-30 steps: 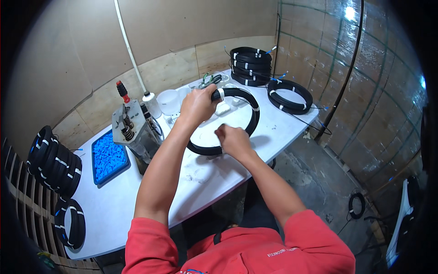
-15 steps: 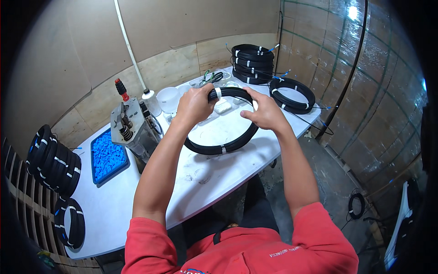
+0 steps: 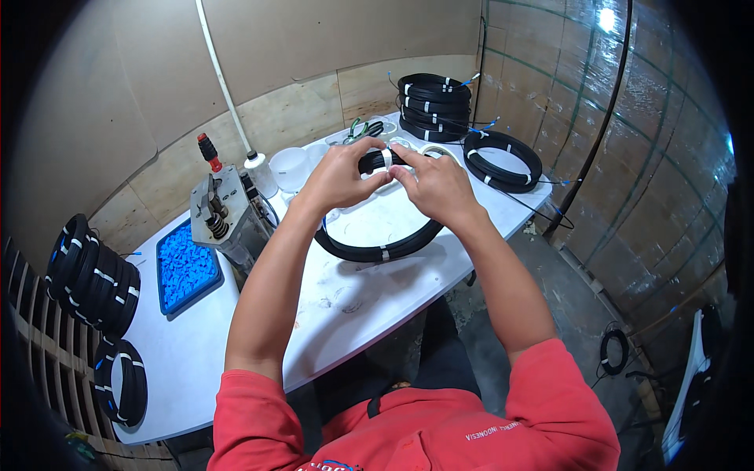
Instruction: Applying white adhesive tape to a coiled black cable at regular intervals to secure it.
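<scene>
Your left hand (image 3: 339, 177) and right hand (image 3: 440, 188) clamp the black cable coil (image 3: 355, 252) beside its white tape band (image 3: 387, 159); press evenly.

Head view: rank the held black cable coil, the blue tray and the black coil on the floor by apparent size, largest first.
1. Held black cable coil
2. Blue tray
3. Black floor coil

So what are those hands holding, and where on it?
The left hand and right hand hold a black cable coil by its far side, at a white band.
</scene>
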`<state>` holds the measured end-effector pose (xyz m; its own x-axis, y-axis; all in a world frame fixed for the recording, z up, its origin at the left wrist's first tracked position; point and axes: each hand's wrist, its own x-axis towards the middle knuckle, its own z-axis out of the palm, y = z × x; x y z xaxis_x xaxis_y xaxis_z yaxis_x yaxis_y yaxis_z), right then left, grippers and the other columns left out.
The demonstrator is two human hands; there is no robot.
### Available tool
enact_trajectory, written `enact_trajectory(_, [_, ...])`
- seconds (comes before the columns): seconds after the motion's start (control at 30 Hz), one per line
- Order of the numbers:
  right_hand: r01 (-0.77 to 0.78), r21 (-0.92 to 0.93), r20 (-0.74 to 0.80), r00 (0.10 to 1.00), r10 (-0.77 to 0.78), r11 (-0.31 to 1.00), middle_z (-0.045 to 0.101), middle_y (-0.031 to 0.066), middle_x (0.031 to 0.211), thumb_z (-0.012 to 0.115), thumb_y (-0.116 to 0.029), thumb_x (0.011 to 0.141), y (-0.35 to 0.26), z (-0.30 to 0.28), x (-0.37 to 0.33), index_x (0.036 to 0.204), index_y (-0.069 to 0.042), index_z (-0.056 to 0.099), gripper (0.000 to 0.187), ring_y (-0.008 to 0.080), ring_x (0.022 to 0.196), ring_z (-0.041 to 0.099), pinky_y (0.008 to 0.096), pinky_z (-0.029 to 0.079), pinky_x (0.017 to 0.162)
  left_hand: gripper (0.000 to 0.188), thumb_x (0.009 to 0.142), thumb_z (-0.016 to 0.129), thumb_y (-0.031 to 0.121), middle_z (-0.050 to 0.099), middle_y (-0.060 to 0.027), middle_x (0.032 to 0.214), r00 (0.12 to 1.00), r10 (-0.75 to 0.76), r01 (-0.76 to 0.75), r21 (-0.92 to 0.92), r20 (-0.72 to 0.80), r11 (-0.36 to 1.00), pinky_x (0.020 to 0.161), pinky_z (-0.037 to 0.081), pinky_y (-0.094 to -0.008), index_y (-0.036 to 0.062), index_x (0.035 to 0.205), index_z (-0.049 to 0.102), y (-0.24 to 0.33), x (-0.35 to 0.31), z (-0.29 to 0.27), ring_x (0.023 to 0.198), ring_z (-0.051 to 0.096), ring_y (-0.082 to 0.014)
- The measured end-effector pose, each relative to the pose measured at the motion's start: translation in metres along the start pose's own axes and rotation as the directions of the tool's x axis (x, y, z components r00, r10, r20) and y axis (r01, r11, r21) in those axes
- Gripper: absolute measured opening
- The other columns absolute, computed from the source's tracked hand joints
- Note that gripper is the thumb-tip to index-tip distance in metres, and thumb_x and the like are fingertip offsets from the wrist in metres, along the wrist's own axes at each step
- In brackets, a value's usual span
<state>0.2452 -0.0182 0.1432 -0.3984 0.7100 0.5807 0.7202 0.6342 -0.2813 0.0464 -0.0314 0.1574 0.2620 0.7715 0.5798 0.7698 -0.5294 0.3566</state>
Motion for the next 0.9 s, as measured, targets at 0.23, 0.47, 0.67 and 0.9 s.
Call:
enact_trajectory(0.23, [0.051, 0.025, 0.03, 0.998, -0.052, 0.998, 0.07, 0.0197, 0.086, 0.055, -0.016, 0.084, -0.006, -0.003, 0.0, 0.137, -0.019, 0.058, 0.053, 0.0398, 0.077, 0.066, 0.0484, 0.053, 0.078, 0.043, 0.087, 0.063, 0.032, 0.07, -0.0227, 0.085, 0.992, -0.039, 0.056, -0.142, 0.118, 0.988, 0.071, 0.051, -0.0415, 0.0013, 0.118, 0.066, -0.01, -0.002, -0.009, 0.076, 0.066, -0.0366])
enact_trajectory(0.47, [-0.029, 0.052, 0.18, 0.983, 0.019, 0.998, 0.07, 0.0222, 0.09, 0.054, -0.013, 0.08, -0.014, -0.012, 0.002, 0.142, -0.018, 0.052, 0.062, 0.0394, 0.085, 0.067, 0.0485, 0.053, 0.085, 0.04, 0.086, 0.069, 0.035, 0.07, -0.0204, 0.08, 0.998, -0.019, 0.018, 0.018, 0.056, 1.0, 0.067, 0.051, -0.0428, 0.0019, 0.107, 0.07, -0.004, -0.004, -0.006, 0.072, 0.067, -0.036])
enact_trajectory(0.67, [-0.044, 0.014, 0.163, 0.986, 0.041, 0.999, 0.069, 0.021, 0.083, 0.054, -0.012, 0.079, -0.012, -0.011, 0.001, 0.141, -0.02, 0.054, 0.062, 0.0383, 0.079, 0.066, 0.048, 0.053, 0.081, 0.037, 0.084, 0.073, 0.035, 0.069, -0.0206, 0.079, 0.996, -0.004, 0.002, 0.027, 0.09, 1.0, 0.067, 0.052, -0.0438, 0.0009, 0.097, 0.068, 0.0, 0.001, -0.009, 0.074, 0.067, -0.0381])
enact_trajectory(0.9, [0.012, -0.005, 0.148, 0.989, -0.011, 1.0, 0.07, 0.0208, 0.088, 0.066, -0.02, 0.083, -0.003, -0.01, 0.005, 0.142, -0.021, 0.052, 0.06, 0.0386, 0.082, 0.067, 0.0475, 0.053, 0.083, 0.025, 0.088, 0.07, 0.02, 0.067, -0.0238, 0.084, 0.997, 0.063, -0.073, 0.268, 0.048, 0.961, 0.069, 0.05, -0.0493, -0.0008, 0.096, 0.058, -0.018, 0.003, 0.007, 0.079, 0.064, -0.0431])
